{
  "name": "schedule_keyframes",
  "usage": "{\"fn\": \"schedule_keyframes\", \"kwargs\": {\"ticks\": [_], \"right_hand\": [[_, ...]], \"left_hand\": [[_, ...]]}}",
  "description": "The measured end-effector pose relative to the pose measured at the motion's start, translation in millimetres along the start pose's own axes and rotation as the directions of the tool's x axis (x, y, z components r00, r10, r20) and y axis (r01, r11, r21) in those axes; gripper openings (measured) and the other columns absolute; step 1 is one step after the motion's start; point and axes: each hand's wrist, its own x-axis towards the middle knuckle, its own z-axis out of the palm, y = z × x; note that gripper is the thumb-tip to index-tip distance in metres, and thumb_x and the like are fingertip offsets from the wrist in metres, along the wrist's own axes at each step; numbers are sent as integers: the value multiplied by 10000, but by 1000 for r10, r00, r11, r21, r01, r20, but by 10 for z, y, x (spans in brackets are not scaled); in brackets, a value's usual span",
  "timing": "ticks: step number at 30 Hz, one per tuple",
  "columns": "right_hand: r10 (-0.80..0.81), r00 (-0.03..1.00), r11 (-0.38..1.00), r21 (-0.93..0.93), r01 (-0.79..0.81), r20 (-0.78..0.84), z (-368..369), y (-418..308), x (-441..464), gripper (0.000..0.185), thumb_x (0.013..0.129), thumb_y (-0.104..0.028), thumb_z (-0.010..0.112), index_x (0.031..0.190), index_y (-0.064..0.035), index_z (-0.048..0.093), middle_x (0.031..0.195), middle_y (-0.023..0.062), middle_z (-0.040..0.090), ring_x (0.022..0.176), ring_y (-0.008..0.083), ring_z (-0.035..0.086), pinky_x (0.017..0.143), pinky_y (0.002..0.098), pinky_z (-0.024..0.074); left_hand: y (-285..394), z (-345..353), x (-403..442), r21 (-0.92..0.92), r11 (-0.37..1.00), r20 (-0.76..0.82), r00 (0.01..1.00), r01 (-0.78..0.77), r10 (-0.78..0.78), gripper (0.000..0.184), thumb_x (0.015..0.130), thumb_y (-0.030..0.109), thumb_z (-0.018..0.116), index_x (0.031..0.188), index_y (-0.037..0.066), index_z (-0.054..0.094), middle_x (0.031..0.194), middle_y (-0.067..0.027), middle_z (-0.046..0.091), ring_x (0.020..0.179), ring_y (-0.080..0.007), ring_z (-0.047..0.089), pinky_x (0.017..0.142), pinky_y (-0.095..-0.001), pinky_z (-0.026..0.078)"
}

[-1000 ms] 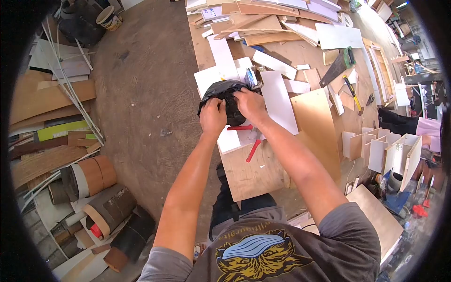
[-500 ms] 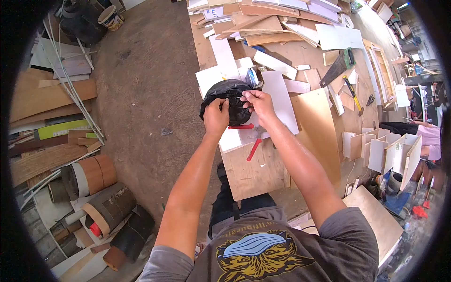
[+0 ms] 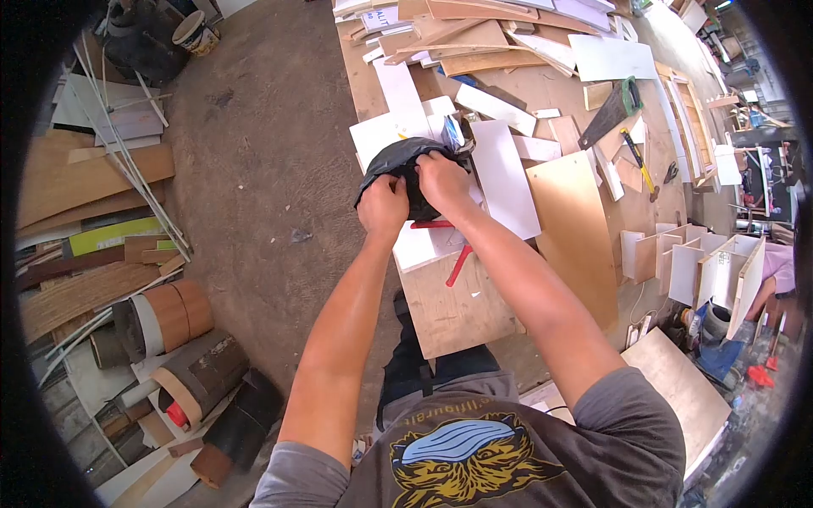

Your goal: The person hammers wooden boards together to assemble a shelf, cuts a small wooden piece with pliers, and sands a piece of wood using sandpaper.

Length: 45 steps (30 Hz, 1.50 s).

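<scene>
A crumpled black plastic bag [image 3: 395, 159] sits on white boards near the table's front left corner. My left hand [image 3: 383, 206] is closed on the near left edge of its mouth, thumb toward the opening. Across from it, my right hand [image 3: 442, 180] has its fingers curled down into the bag at the far right rim; the fingertips are hidden. Just below the bag lies a red handle [image 3: 432, 224], partly covered. Another red-handled tool [image 3: 458, 266] rests beside it, its head hidden by my right forearm.
A white board [image 3: 506, 178] and a brown panel [image 3: 572, 229] lie right of the bag. Farther off are a handsaw [image 3: 608, 117], a yellow-and-black hammer [image 3: 639, 165] and piled board offcuts [image 3: 474, 42]. Material rolls [image 3: 203, 372] lie on the floor at left.
My right hand has moved from holding a thin object above the bag's mouth to curling into the rim. The mouth is pulled wider, and my left hand has shifted slightly left.
</scene>
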Motion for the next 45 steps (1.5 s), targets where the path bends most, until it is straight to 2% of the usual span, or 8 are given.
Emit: {"fn": "schedule_keyframes", "kwargs": {"ticks": [12,17,24,30,35,38,42,45], "right_hand": [[105,992,992,60,-109,68,85,81,93,116,876,-103,722,990,-106,700,1076,130,698,951,399,740,814,541,589],[148,983,957,236,-170,105,63,164,59,115,911,-155,760,1002,-86,745,991,139,755,872,362,750,799,478,597],[210,957,620,730,-288,200,-382,229,-295,192,979,0,673,1153,13,753,909,114,775,762,144,717,686,305,585],[201,967,500,833,-238,156,-909,212,-869,285,1006,37,623,1287,38,664,982,118,759,786,155,712,706,293,587],[277,953,277,940,-200,121,-1343,322,-1481,295,1012,27,598,1302,39,651,975,117,748,790,157,707,693,297,572],[337,930,288,925,-249,146,-1575,460,-1895,290,1039,15,584,1325,37,631,994,104,742,815,135,685,744,286,577],[428,896,416,854,-311,118,-1871,716,-2512,150,1016,-38,666,1134,31,728,888,62,741,752,124,678,704,297,575],[464,885,567,783,-257,-45,-2031,1061,-3014,108,974,-72,719,1031,12,755,816,85,753,720,129,700,651,306,559]], "left_hand": [[60,-39,60,37,999,76,997,2,-5,292,971,368,697,1033,102,800,1018,-168,792,1001,-389,758,875,-497,584],[47,-30,32,18,999,58,998,-40,39,267,981,334,697,1063,99,795,1006,-181,791,959,-383,764,867,-497,583],[192,-252,-212,-342,901,-37,962,-265,269,293,971,177,737,1205,5,766,1077,-197,789,956,-320,776,877,-406,584],[439,-448,-711,-184,767,-13,781,-615,624,261,928,134,769,1161,21,796,1068,-186,790,920,-284,769,847,-374,584],[761,-442,-1272,-367,738,-14,796,-566,604,167,926,144,773,1026,19,821,923,-190,776,842,-310,763,768,-393,582],[941,-318,-1625,-401,743,46,798,-536,601,196,927,155,782,1048,4,819,907,-203,783,761,-268,770,723,-364,583],[1179,-66,-2175,-432,741,153,768,-514,622,212,933,167,784,1062,2,816,896,-182,800,764,-220,772,729,-335,582],[1379,281,-2596,-418,742,222,733,-524,643,217,932,217,792,1044,33,814,844,-141,794,741,-226,772,717,-354,591]]}}
